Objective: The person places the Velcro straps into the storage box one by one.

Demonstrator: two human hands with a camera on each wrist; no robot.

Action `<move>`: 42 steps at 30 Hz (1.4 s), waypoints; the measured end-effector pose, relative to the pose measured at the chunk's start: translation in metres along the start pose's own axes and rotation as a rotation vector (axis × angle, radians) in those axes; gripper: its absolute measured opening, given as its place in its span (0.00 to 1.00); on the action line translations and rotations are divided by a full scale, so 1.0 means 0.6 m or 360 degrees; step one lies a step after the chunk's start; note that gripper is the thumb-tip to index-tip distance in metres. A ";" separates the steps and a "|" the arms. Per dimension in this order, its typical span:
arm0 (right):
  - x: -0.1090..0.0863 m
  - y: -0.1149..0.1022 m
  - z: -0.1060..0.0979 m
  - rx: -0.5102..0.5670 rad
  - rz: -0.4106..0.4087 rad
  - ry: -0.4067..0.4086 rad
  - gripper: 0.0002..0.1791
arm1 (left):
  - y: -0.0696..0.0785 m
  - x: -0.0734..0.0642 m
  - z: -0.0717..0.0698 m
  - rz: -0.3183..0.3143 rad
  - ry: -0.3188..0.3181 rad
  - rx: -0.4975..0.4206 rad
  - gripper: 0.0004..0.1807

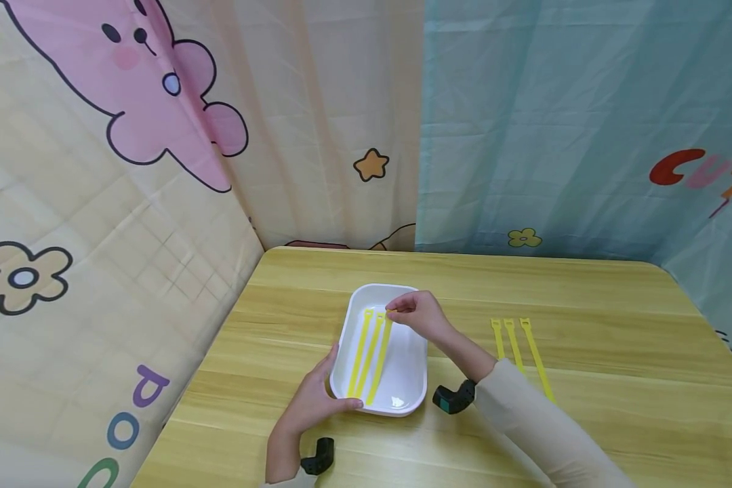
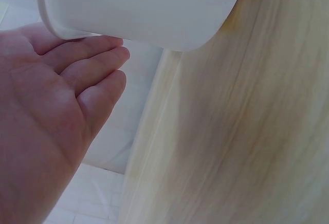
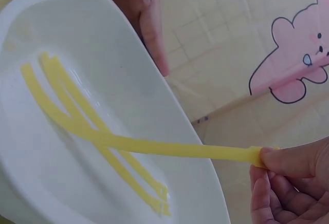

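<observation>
Tray (image 1: 406, 369) on counter (image 1: 622, 346); two straps (image 1: 370, 356) inside, third strap (image 1: 381, 360) right of them, far end in my right hand (image 1: 423, 315); three more straps (image 1: 514, 340) right of tray.

The tray (image 1: 410, 366) was plain, glossy white, and the strips (image 1: 369, 356) inside it were an even, bright yellow, matched by the outer strips (image 1: 538, 359). Pale yellow-brown wood grain ran across the tabletop (image 1: 250, 352). A cream curtain (image 1: 317, 135) carried a dark-outlined orange star (image 1: 371, 165); the pale blue curtain (image 1: 482, 122) bore a yellow flower (image 1: 524, 237). The sleeve (image 1: 543, 420) was beige.
</observation>
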State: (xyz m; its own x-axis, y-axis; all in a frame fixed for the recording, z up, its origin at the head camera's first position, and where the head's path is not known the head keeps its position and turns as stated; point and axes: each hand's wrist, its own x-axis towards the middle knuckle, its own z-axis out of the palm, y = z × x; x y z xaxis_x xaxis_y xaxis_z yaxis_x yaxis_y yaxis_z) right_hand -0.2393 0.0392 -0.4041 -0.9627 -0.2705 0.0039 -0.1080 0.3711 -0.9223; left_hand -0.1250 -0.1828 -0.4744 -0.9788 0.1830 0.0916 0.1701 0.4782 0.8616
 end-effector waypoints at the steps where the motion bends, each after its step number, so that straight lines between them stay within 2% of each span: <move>1: 0.003 0.002 0.002 -0.0006 0.0021 0.0007 0.06 | 0.000 0.000 0.000 0.0001 0.0000 0.0000 0.60; 9: 0.023 0.009 0.008 -0.0016 0.0124 0.0037 0.07 | -0.002 0.000 -0.001 0.0009 0.0007 -0.0011 0.61; 27: 0.047 0.026 0.013 -0.0068 0.0220 0.0108 0.07 | -0.006 0.002 0.000 0.0024 -0.0005 0.0020 0.62; 35: 0.052 0.036 0.018 -0.0117 0.0265 0.0092 0.06 | -0.006 0.002 0.001 0.0019 -0.0001 0.0025 0.62; 42: 0.058 0.041 0.021 -0.0149 0.0255 0.0051 0.07 | -0.005 0.003 0.001 0.0017 -0.0004 0.0022 0.62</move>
State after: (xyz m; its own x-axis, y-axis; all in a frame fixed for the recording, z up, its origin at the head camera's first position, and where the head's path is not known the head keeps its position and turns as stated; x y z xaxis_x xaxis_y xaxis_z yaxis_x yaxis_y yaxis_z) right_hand -0.2723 0.0277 -0.4315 -0.9768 -0.1732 -0.1261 0.0258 0.4888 -0.8720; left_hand -0.1271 -0.1834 -0.4769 -0.9767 0.1902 0.0997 0.1822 0.4880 0.8536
